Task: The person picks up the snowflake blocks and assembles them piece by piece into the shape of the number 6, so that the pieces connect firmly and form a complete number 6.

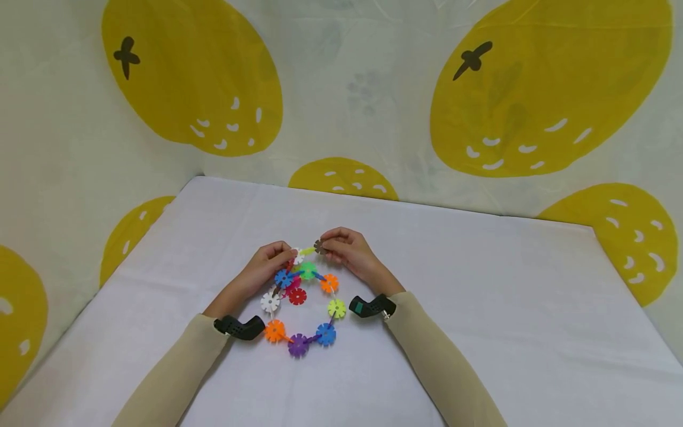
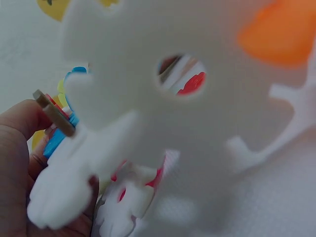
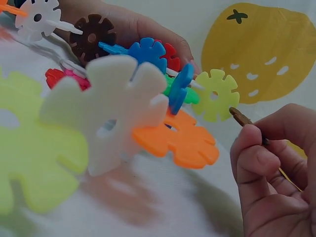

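A ring of notched plastic flower discs (image 1: pixel 298 345) in several colours, slotted edge to edge, hangs between the hands. At its upper left, the left hand (image 1: pixel 261 270) pinches the chain by a white disc (image 1: pixel 297 255). The right hand (image 1: pixel 352 252) holds a brown disc (image 3: pixel 240 117) between thumb and fingers. Its edge is right at the rim of a yellow disc (image 3: pixel 222 86) in the right wrist view. Close to the left wrist camera, a large white disc (image 2: pixel 123 98) hides much of the left hand's fingers.
White cloth covers the table (image 1: pixel 507 308). Behind it hangs a pale curtain (image 1: pixel 352 107) printed with big yellow fruits. Each wrist wears a black camera band (image 1: pixel 240 328), and the ring's lower discs dangle close to both bands.
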A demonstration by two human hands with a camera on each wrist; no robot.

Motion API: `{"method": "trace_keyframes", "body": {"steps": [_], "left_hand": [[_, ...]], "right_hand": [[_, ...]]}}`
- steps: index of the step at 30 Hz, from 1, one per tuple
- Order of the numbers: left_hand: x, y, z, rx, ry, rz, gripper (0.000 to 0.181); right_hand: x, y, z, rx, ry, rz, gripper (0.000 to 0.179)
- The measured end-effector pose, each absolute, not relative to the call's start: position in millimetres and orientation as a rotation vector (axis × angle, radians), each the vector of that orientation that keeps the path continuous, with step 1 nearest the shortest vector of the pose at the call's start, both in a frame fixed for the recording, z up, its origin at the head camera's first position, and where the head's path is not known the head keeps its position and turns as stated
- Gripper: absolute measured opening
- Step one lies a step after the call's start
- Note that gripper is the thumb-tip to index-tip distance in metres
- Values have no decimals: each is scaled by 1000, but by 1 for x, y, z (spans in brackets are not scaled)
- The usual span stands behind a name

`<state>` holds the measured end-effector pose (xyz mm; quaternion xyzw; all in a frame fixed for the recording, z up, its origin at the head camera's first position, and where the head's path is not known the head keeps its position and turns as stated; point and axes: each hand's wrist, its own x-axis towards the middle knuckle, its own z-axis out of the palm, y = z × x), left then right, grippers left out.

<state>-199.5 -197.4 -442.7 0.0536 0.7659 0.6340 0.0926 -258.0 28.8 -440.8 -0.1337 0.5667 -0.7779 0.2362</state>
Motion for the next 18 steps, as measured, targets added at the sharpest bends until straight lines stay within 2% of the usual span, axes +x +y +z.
{"method": "trace_keyframes", "body": {"steps": [18], "left_hand": [[-199,-198,-442,223,2292,1850,21]], "right_hand": [[-256,27,-441,-454,1609,-2057,11]]}}
